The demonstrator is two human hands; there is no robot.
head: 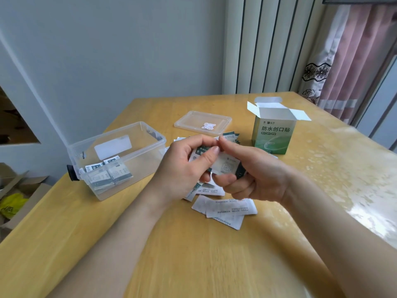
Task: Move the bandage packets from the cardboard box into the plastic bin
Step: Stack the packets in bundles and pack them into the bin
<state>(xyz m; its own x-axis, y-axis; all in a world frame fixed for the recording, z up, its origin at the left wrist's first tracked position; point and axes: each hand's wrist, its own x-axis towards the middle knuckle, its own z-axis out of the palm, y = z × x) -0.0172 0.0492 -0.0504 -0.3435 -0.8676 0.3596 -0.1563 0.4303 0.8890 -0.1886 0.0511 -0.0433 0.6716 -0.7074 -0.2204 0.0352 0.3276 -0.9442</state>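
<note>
Both hands hold a small stack of bandage packets (223,165) above the table's middle. My left hand (182,168) grips the stack from the left, thumb on top. My right hand (251,173) pinches it from the right. More loose packets (225,208) lie scattered on the table under and around my hands. The clear plastic bin (137,160) stands to the left, with several packets stacked in its near corner (107,175). The green and white cardboard box (272,134) stands upright at the right, its top flaps open.
The bin's clear lid (203,122) lies flat behind the packets. The yellow wooden table (150,244) has a glossy cover on its right side. An open carton (19,198) sits on the floor at left. A radiator and curtains stand behind.
</note>
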